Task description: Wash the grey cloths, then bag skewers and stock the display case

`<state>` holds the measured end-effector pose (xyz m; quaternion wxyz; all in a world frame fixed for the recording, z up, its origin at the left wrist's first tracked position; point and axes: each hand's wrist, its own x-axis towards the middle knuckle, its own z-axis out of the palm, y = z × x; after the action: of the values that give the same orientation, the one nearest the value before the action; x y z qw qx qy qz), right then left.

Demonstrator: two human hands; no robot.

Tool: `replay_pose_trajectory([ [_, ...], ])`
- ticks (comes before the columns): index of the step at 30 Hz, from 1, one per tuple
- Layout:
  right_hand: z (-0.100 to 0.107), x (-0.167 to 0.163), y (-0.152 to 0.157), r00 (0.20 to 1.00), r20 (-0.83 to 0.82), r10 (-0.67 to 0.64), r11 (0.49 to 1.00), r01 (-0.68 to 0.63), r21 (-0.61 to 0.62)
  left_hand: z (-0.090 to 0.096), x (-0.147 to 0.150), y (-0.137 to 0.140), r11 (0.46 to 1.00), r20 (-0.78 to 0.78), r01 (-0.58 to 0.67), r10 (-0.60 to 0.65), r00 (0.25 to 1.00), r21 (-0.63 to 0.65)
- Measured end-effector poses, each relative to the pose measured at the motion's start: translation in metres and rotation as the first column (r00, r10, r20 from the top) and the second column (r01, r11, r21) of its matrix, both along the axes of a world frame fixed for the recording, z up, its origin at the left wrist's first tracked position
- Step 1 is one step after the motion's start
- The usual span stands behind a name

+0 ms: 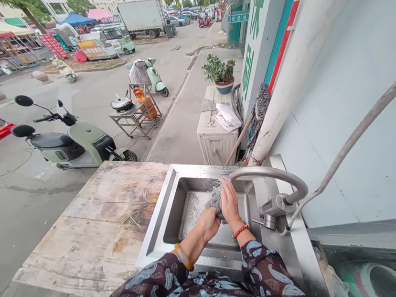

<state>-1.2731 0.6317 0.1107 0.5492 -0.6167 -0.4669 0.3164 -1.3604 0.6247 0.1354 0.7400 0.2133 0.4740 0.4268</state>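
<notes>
Both my hands are over a steel sink [161,211], holding a wet grey cloth [214,199] under the curved steel tap [270,174]. My left hand [208,223] grips the cloth from below, an orange bangle on its wrist. My right hand [229,203] presses on the cloth from the right, a red bead bracelet on its wrist. Water spatters the sink's back wall around the spout. My patterned dark sleeves fill the bottom of the view.
A worn wooden board [102,223] with a loop of yellow string [130,218] lies left of the sink. A grey hose [363,125] runs up the white wall. Beyond stand a white cabinet [215,138], a mop, potted plants [222,72], parked scooters [72,140] and a street.
</notes>
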Motion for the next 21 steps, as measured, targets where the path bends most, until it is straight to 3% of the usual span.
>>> replay_pose_trajectory([
  [2, -0.009, 0.011, 0.002, 0.966, -0.232, -0.113, 0.992, 0.097, -0.082, 0.008, 0.004, 0.003, 1.0, 0.042, -0.01, 0.01, 0.999, -0.015],
  [4, -0.011, 0.009, -0.011, 0.895, -0.42, -0.148, 0.983, 0.087, -0.161, 0.015, 0.006, 0.008, 1.0, 0.07, -0.028, 0.029, 0.997, -0.004],
  [8, 0.0, -0.011, -0.043, 0.693, -0.72, -0.021, 0.972, -0.154, -0.177, 0.013, 0.003, 0.012, 0.999, -0.022, 0.0, 0.001, 1.0, 0.054],
  [10, 0.003, -0.011, -0.046, 0.662, -0.749, -0.023, 0.954, -0.209, -0.214, 0.005, -0.002, 0.013, 0.997, -0.092, 0.007, 0.0, 0.996, 0.081],
  [12, 0.0, -0.002, -0.042, 0.706, -0.705, -0.071, 0.945, -0.179, -0.275, -0.003, -0.008, 0.014, 0.994, -0.138, -0.019, 0.034, 0.99, 0.11],
  [14, -0.003, 0.014, -0.034, 0.799, -0.582, -0.149, 0.956, -0.033, -0.29, -0.01, -0.013, 0.015, 0.994, -0.153, -0.069, 0.081, 0.985, 0.08],
  [17, 0.002, 0.033, -0.027, 0.946, -0.232, -0.226, 0.972, 0.203, -0.121, -0.013, -0.017, 0.017, 0.994, -0.111, -0.095, 0.088, 0.99, -0.053],
  [19, 0.015, 0.032, -0.028, 0.989, 0.009, -0.146, 0.988, 0.145, 0.056, -0.012, -0.017, 0.017, 0.992, 0.006, 0.003, -0.003, 1.0, -0.13],
  [21, 0.031, 0.018, -0.036, 0.984, 0.179, 0.008, 0.98, -0.043, 0.196, -0.008, -0.019, 0.015, 0.978, 0.114, 0.136, -0.118, 0.986, -0.157],
])
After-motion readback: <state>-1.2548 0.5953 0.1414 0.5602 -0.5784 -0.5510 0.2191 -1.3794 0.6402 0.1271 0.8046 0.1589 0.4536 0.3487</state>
